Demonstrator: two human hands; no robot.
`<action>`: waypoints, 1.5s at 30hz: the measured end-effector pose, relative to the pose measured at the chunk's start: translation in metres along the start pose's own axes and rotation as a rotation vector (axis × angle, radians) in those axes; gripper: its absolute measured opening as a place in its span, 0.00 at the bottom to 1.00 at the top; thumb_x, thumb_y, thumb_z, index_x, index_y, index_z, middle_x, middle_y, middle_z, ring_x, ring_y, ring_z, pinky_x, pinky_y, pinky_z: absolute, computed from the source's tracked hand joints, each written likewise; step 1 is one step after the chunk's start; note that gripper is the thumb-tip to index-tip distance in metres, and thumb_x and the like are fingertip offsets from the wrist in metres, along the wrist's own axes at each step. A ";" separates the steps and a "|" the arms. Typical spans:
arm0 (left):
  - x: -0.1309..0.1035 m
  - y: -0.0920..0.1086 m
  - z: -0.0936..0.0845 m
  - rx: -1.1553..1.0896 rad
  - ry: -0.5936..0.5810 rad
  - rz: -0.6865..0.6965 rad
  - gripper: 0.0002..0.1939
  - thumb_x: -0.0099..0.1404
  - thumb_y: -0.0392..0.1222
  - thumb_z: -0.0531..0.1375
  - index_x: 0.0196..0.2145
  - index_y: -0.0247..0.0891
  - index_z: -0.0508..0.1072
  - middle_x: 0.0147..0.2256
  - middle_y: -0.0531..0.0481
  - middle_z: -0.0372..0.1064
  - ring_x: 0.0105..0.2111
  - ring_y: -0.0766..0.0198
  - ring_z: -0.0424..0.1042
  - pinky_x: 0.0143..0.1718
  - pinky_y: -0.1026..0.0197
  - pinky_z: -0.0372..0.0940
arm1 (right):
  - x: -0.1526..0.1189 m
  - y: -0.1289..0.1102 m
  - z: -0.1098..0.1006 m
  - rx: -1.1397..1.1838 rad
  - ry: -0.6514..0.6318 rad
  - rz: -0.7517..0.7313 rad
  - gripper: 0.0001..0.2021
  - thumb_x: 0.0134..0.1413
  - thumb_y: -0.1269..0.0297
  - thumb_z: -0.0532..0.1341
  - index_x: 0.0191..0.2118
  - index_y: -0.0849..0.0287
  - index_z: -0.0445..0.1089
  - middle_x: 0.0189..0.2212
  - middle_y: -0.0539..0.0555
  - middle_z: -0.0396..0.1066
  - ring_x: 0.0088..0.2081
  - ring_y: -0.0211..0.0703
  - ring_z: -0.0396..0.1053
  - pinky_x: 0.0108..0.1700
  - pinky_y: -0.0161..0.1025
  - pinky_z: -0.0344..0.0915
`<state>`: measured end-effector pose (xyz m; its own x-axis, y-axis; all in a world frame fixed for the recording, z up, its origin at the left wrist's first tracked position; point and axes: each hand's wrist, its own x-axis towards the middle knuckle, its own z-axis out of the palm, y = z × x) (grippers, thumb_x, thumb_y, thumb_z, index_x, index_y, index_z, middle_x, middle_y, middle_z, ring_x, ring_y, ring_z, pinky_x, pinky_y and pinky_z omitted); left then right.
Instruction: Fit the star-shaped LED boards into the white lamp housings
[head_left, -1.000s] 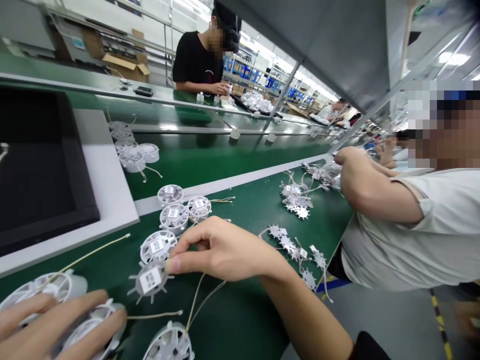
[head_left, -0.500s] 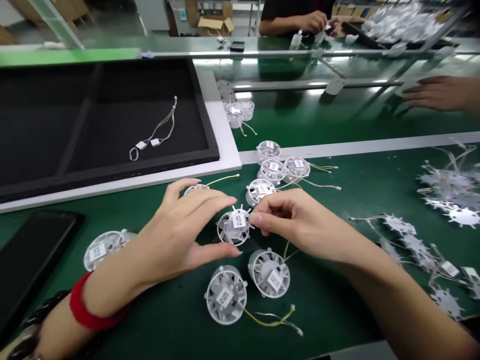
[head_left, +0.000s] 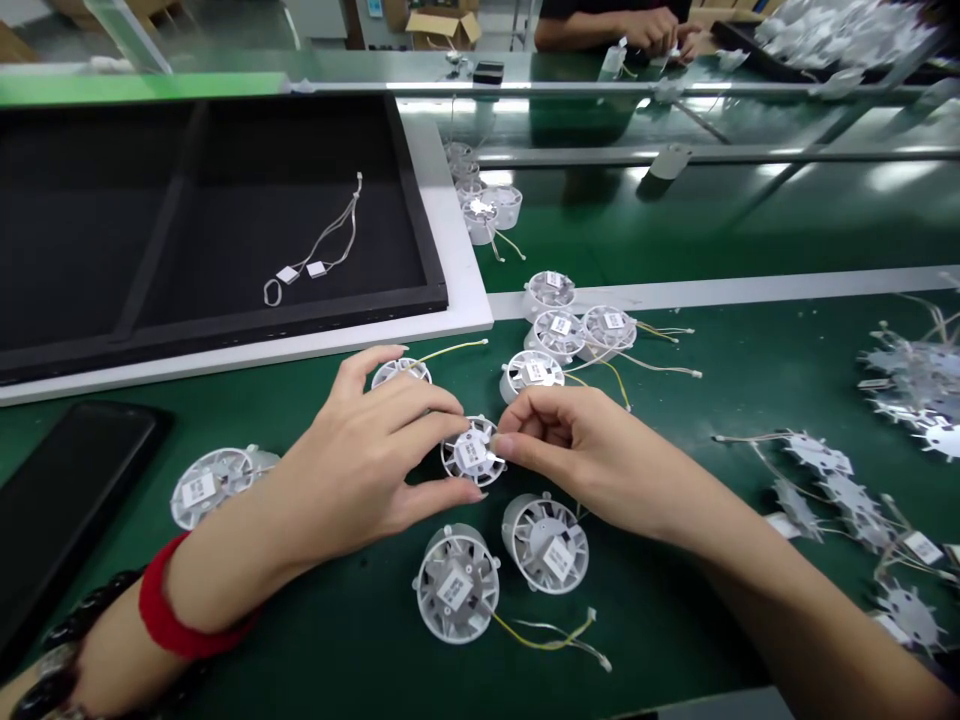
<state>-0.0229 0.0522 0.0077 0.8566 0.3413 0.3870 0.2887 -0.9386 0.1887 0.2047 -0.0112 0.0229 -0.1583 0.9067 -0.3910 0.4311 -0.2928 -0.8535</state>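
Note:
At mid-table a round white plastic housing (head_left: 448, 462) stands between my two hands. A light star-shaped plate (head_left: 471, 452) with a white label lies within its ring. My left hand (head_left: 390, 440) curves round the housing from the left, index finger at the upper rim and thumb at the lower side. My right hand (head_left: 559, 440) pinches the plate's right edge between thumb and index finger, partly hiding it. Nearer me sit two similar labelled housings, one with yellow and white wires (head_left: 456, 585) and one to its right (head_left: 546, 545).
More housings (head_left: 556, 335) with wires stand behind my right hand. Loose star-shaped plates (head_left: 847, 495) lie at right. At left are a black phone (head_left: 75, 510) and a black-lined tray (head_left: 469, 285) with a white rim. Across the bench a person's hands (head_left: 660, 35) work.
The star-shaped plate, tilted up over the housing before, now lies flatter inside its ring. My left fingers have come closer round the housing. Another person's hand at right has left the view.

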 end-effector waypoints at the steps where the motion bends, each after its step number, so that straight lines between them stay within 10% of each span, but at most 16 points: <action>1: 0.001 0.001 0.000 0.007 -0.007 0.007 0.17 0.79 0.54 0.57 0.46 0.37 0.75 0.42 0.50 0.80 0.40 0.59 0.79 0.66 0.43 0.53 | 0.000 0.000 0.000 0.000 -0.002 -0.003 0.08 0.63 0.62 0.67 0.33 0.58 0.74 0.23 0.45 0.66 0.26 0.35 0.60 0.28 0.37 0.56; 32: -0.003 0.015 0.001 0.093 -0.015 -0.018 0.24 0.80 0.56 0.54 0.50 0.28 0.75 0.44 0.41 0.81 0.42 0.49 0.81 0.65 0.34 0.56 | -0.005 0.004 0.006 -0.129 0.085 -0.142 0.10 0.66 0.64 0.63 0.31 0.57 0.71 0.24 0.45 0.71 0.26 0.35 0.64 0.27 0.35 0.58; 45: -0.008 -0.008 -0.001 -0.100 -0.237 -0.060 0.23 0.76 0.57 0.61 0.60 0.42 0.68 0.51 0.51 0.80 0.47 0.56 0.81 0.76 0.44 0.36 | -0.011 0.009 0.001 -0.601 0.141 -0.315 0.08 0.68 0.72 0.60 0.38 0.60 0.76 0.35 0.53 0.79 0.35 0.46 0.75 0.34 0.40 0.61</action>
<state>-0.0327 0.0567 0.0043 0.9191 0.3634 0.1522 0.3080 -0.9036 0.2977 0.2096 -0.0237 0.0189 -0.2570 0.9637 -0.0730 0.8074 0.1726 -0.5642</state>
